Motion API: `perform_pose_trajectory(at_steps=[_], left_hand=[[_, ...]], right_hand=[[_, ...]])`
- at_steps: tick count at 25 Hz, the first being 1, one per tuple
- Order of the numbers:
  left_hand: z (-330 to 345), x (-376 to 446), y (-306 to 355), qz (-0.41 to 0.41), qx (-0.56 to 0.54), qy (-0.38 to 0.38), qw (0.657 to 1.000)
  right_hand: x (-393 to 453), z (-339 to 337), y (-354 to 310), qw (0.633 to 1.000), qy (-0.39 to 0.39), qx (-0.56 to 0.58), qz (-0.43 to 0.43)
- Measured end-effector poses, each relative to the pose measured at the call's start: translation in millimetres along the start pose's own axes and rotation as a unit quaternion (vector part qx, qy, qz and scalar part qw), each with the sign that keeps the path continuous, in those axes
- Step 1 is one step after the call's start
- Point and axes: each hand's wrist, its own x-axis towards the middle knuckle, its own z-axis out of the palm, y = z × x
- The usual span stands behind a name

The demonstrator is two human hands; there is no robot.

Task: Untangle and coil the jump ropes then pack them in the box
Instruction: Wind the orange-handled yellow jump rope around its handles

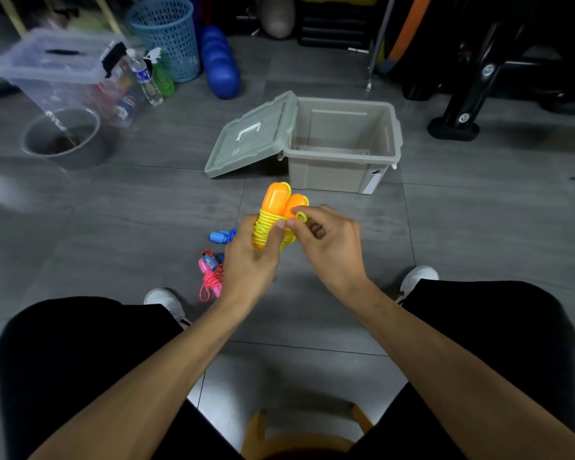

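A yellow jump rope (274,212) with two orange handles is wound in tight coils round the handles. My left hand (249,257) grips the bundle from below. My right hand (326,240) pinches the loose yellow end loop at the bundle's right side. Beyond them an open beige box (346,162) stands on the floor, its lid (251,136) hanging open to the left; I see nothing inside. A blue-handled rope (222,235) and a pink rope (210,273) with a pink handle lie on the floor left of my left hand.
Grey tile floor. At the back left are a clear lidded bin (57,68), a metal bowl (62,136), a water bottle (145,78), a green spray bottle (162,74), a blue mesh basket (166,34) and a blue roller (219,61). Black equipment (472,94) stands back right. My knees and shoes frame the foreground.
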Motion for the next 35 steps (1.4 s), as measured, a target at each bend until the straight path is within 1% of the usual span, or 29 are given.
perform_pose_trajectory(at_steps=[1, 2, 5, 6, 7, 8, 9, 11, 12, 14, 16, 19, 21, 24, 26, 29, 32, 35], left_hand=[[0, 0, 0, -0.007, 0.007, 0.002, 1.0], [1, -1, 0, -0.009, 0.015, 0.002, 1.0], [1, -4, 0, -0.004, 0.014, -0.003, 1.0], [2, -4, 0, -0.002, 0.014, -0.003, 1.0], [3, -5, -1, 0.0, 0.017, -0.003, 1.0], [4, -5, -1, 0.0, 0.018, -0.002, 1.0], [5, -6, -2, -0.002, 0.015, -0.002, 1.0], [4, -7, -5, -0.003, 0.017, 0.0, 1.0], [3, -7, -6, -0.005, 0.02, 0.004, 1.0], [-2, -5, -7, -0.006, 0.027, 0.015, 1.0], [-7, -5, -9, 0.01, 0.053, 0.017, 0.998], [-10, -7, -14, 0.056, 0.115, 0.006, 0.992], [-10, -8, -16, 0.074, 0.131, 0.009, 0.989], [-8, -8, -13, 0.071, 0.108, 0.017, 0.991], [-8, -8, -9, 0.058, 0.095, 0.023, 0.994], [-10, -9, 0, 0.057, 0.104, 0.04, 0.992], [-13, -11, 4, 0.057, 0.104, 0.052, 0.992], [-14, -10, 3, 0.059, 0.093, 0.018, 0.994]], right_hand=[[0, 2, 2, 1.0, 0.009, 0.004, -0.011], [0, 2, 3, 1.0, 0.012, 0.021, 0.004], [1, 3, 2, 0.992, 0.025, 0.082, 0.097], [1, 4, 2, 0.99, 0.044, 0.089, 0.104], [1, 4, 3, 0.99, 0.064, 0.088, 0.09], [1, 5, 6, 0.993, 0.081, 0.072, 0.051], [0, 7, 10, 0.995, 0.089, 0.04, -0.01], [-3, 11, 22, 0.988, 0.075, -0.039, -0.131], [-5, 13, 27, 0.981, 0.058, -0.071, -0.172], [-5, 13, 34, 0.968, 0.026, -0.118, -0.22], [-3, 11, 38, 0.961, -0.008, -0.148, -0.233], [-2, 9, 36, 0.95, -0.053, -0.197, -0.236], [-3, 9, 30, 0.953, -0.048, -0.199, -0.222], [-6, 11, 22, 0.975, -0.04, -0.149, -0.16], [-10, 13, 19, 0.983, -0.028, -0.116, -0.138], [-14, 14, 16, 0.992, -0.034, -0.066, -0.102], [-17, 15, 15, 0.992, -0.014, -0.046, -0.116], [-20, 16, 17, 0.989, -0.014, -0.064, -0.136]])
